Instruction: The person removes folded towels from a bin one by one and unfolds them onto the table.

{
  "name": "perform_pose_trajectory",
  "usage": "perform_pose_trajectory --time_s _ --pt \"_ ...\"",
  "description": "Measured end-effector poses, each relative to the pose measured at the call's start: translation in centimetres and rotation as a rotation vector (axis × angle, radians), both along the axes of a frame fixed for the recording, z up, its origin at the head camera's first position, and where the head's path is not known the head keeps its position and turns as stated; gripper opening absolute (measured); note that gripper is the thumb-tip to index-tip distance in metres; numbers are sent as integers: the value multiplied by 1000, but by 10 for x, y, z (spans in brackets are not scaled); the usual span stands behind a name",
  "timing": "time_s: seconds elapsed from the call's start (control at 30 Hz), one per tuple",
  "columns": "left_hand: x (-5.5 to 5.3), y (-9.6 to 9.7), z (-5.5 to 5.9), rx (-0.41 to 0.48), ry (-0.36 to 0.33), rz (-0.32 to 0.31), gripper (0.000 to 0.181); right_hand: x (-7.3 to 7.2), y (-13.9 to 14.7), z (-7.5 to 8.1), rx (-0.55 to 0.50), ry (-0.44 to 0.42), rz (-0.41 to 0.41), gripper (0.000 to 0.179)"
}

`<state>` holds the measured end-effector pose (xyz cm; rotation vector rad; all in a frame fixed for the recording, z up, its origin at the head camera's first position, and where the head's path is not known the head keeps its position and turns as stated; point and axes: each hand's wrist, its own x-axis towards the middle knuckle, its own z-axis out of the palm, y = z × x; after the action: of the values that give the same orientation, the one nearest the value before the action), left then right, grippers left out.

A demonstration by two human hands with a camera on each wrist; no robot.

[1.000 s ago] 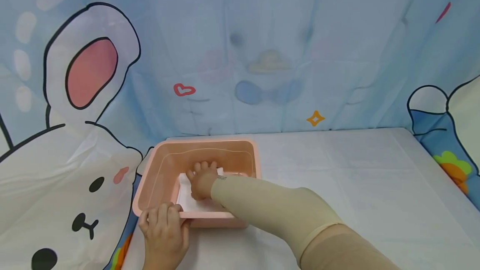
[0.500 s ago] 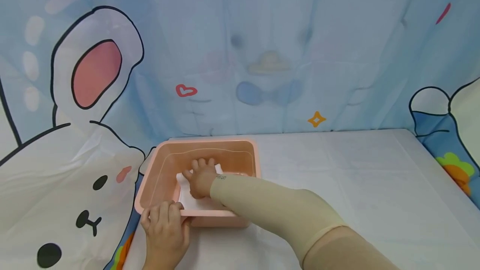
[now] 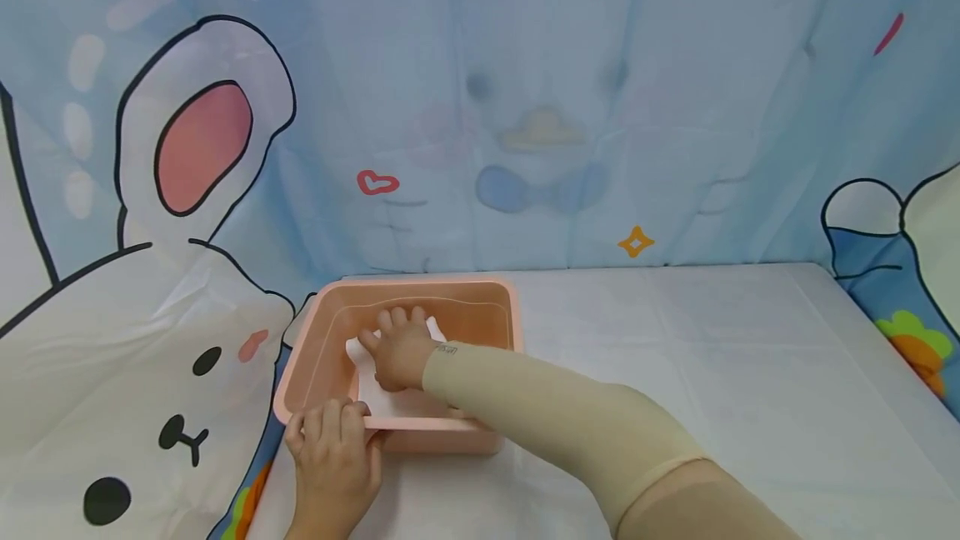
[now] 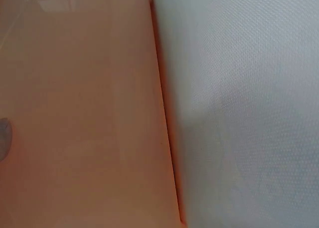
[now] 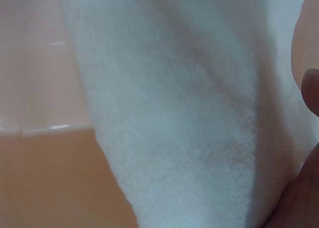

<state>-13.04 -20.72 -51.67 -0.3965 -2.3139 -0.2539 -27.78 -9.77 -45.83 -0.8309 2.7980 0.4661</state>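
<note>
A pink plastic basin (image 3: 318, 352) stands on the white-covered table. At its near left corner my left hand (image 3: 333, 465) grips the rim, fingers hooked over the edge and thumb outside. Inside lies a white cloth (image 3: 377, 397), towel-like in the right wrist view, where its fuzzy surface (image 5: 164, 113) fills the middle. My right hand (image 3: 400, 350) rests on the cloth with fingers spread toward the far wall. Cloth corners stick up beside the fingers; the part beneath the palm is hidden. The left wrist view shows the basin's outer wall (image 4: 89, 113) close up, with one fingertip at the edge.
White cloth covers the table (image 3: 697, 390), stretching right of the basin. Behind it hangs a blue printed curtain (image 3: 540, 48), which also runs down the left side with a cartoon rabbit (image 3: 135, 323). My sleeved right forearm (image 3: 547, 407) crosses the basin's near rim.
My right hand has slid a little toward the far left inside the basin, pushing the white cloth along with it. My left hand keeps its grip on the rim. The head view has shifted slightly.
</note>
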Motion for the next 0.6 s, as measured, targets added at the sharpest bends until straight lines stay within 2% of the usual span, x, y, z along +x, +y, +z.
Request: perform_pose_trajectory --time_s 0.23,0.43,0.6 --pt "1 1 1 10 -9 -3 32 1 9 19 43 81 51 64" --pt "1 1 2 -2 -28 6 35 -3 14 34 20 77 29 69" --pt "2 1 2 1 -49 10 37 -6 22 41 0 106 61 67"
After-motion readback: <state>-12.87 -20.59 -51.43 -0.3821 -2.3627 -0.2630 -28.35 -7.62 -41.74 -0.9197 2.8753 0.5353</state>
